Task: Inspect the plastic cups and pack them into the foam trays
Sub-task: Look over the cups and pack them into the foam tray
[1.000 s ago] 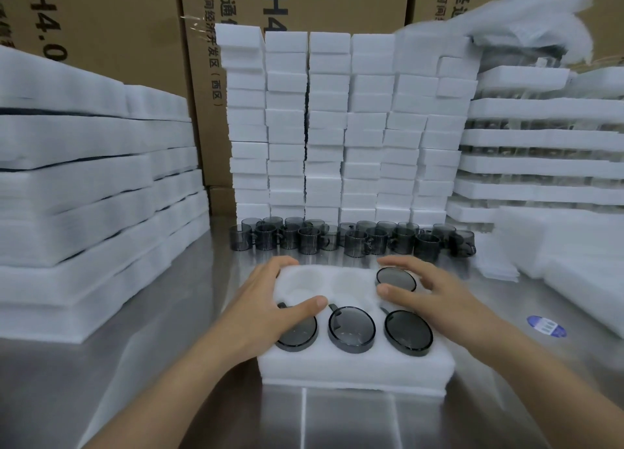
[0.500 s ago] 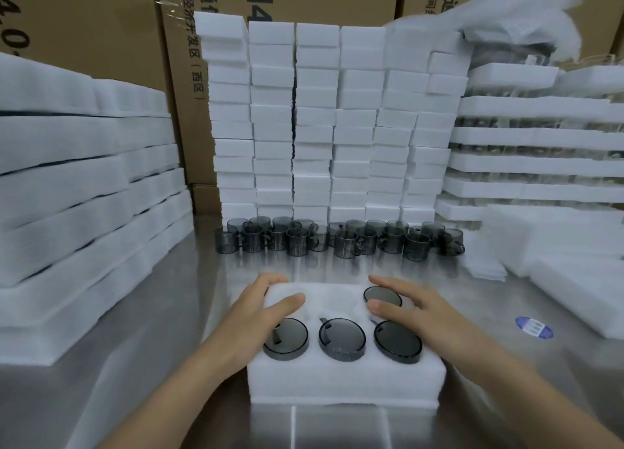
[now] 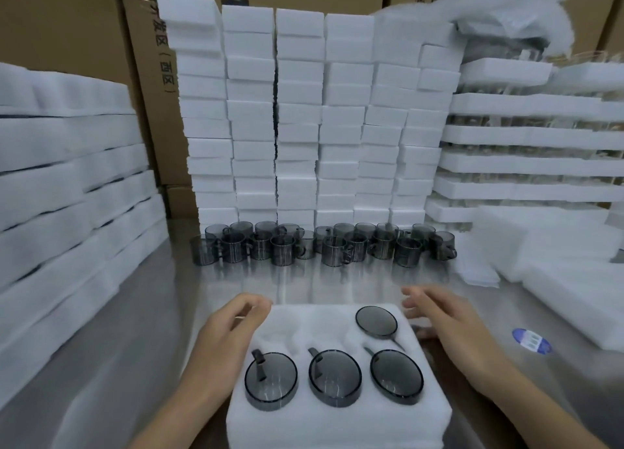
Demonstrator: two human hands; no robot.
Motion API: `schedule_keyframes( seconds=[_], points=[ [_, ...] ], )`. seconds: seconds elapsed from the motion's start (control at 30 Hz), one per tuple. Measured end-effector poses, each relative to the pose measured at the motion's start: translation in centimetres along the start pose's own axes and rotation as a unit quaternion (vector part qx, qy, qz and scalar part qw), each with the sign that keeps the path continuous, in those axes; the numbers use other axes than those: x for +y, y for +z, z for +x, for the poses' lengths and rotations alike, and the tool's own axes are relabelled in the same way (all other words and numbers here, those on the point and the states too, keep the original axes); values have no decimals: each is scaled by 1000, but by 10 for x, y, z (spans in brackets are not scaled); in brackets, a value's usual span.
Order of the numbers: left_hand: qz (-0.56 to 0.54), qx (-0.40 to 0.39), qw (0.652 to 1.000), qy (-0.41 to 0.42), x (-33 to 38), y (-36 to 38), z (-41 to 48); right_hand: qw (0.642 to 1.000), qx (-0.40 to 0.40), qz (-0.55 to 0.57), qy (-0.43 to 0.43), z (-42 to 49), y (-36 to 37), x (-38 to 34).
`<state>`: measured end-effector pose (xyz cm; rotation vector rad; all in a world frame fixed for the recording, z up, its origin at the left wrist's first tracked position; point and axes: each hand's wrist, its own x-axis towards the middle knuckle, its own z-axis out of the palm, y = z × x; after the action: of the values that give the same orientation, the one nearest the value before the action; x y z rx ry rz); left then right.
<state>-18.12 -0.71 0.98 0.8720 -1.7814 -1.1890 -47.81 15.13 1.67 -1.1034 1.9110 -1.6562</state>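
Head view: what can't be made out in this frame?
All head view.
Right hand: fingertips motion-blurred; contact with white foam tray unclear.
Four smoky grey plastic cups in tray: walls sunk in foam.
Back row of loose grey cups: overlapping, blurred; count unclear.
Blue oval sticker: print too small.
Tray's near edge: cut off by frame bottom.

A brushed steel table point(image 3: 111, 347) spreads under and around our left hand point(image 3: 226, 333) and right hand point(image 3: 462, 344), shiny and streaked with pale reflections. Just right of the right hand we see an oval blue sticker point(image 3: 531, 340) lying flat on the metal. Well beyond both hands, at the very back, stand brown cardboard cartons point(image 3: 67, 26) with black printed characters. High up and right of the right hand, a crumpled white foam sheet point(image 3: 526, 6) lies bunched against them
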Motion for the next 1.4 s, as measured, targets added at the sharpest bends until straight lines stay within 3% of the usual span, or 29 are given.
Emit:
schedule_keyframes(
  seconds=[0.07, 0.27, 0.43, 0.77, 1.0, 1.17, 1.4],
  points=[
    [-2, 7, 1000, -6, -1, -1, -1, 998, 56, -38, 8, 17, -5, 14],
    [-24, 13, 1000, 4, 2, 1, -2, 979, 97, -175, -49, 97, -2, 25],
    [-42, 16, 999, 27, 3, 2, 1, 960, 75, -261, -63, 133, 2, 36],
    [-32, 6, 999, 21, 5, 1, -1, 966, 115, -231, -26, 102, -2, 26],
    [8, -7, 1000, 1, 7, -2, 0, 985, 148, -89, -9, 9, -9, 18],
    [34, -1, 999, 37, 26, -5, -5, 976, 170, -94, -93, -25, -3, -10],
    [163, 69, 960, 217, 56, 0, -33, 947, 127, -83, -284, -52, 31, -70]
  ],
)
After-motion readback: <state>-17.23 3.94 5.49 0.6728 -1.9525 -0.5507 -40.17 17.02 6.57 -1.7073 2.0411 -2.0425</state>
